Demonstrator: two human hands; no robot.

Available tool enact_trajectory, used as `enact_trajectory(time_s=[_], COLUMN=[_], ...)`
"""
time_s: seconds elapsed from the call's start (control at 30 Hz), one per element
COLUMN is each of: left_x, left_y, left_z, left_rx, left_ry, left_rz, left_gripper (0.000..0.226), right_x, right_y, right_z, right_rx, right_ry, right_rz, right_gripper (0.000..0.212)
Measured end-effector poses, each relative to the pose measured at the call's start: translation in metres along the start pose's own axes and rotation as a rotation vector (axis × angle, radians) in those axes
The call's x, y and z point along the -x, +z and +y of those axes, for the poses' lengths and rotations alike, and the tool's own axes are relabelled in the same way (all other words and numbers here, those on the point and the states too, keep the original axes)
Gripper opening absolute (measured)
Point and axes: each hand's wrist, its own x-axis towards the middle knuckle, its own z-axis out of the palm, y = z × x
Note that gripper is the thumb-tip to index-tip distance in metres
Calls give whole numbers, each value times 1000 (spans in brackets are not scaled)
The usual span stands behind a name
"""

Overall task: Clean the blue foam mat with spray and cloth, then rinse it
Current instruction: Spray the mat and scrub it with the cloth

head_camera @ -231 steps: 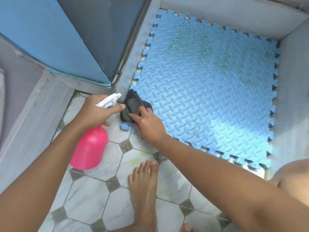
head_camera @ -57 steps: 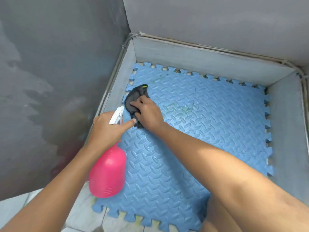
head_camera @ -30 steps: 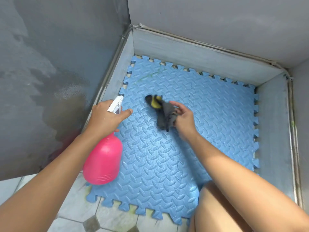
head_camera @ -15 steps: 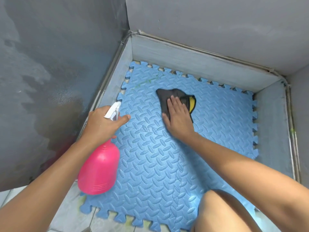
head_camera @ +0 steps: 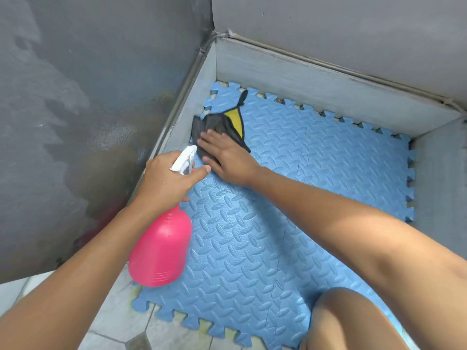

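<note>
While left grip (head_camera: pixel 164 183) holds spray bottle (head_camera: pixel 161 248), right grip (head_camera: pixel 228 157), wide and flat, presses cloth (head_camera: pixel 217 123) beneath onto mat (head_camera: pixel 316 173).

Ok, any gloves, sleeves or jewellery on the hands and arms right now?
No. The left hand and right hand are bare: no gloves, rings or watch show. The left forearm and right forearm are uncovered too, with no sleeve in view up to the picture's edge.

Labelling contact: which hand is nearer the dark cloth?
Right. The right hand presses flat on the dark cloth; the left hand grips the pink spray bottle just beside it.
</note>
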Motion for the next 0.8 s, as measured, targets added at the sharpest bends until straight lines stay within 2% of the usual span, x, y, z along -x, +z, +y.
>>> enact_trajectory(time_s=[0.07, 0.13, 0.23, 0.33, 0.4, 0.5, 0.6, 0.7, 0.8], left_x=[-1, -1, -2, -5, -3, 3, 2, 4, 10], left_y=[0, 0, 0, -2, 2, 9, 8, 6, 6], left_z=[-1, -1, -3, -4, -2, -2, -3, -5, -7], left_rx=[2, 2, 6, 0, -48, -116, -87, -57, -30], left_ry=[8, 12, 0, -39, -62, -50, -22, -24, -53], left_rz=[-4, -6, -28, -64, -44, 43, 38, 21, 50], left_gripper=[42, 42, 38, 46, 51, 56, 54, 52, 65], right_x=[44, 83, 120, 141, 147, 138, 118, 81, 33], right_y=[3, -1, -21, -44, -53, -54, -54, -59, -59], right_z=[-2, 12, 52, 95, 111, 115, 112, 116, 119], right_rx=[12, 37, 46, 34, -1, -22, -39, -55, -44], right_ry=[-80, -53, 248, 608, 734, 790, 825, 780, 743], right_rz=[-18, 16, 179, 306, 343, 367, 393, 387, 338], right_gripper=[51, 48, 46, 47, 48, 48, 48, 49, 53])
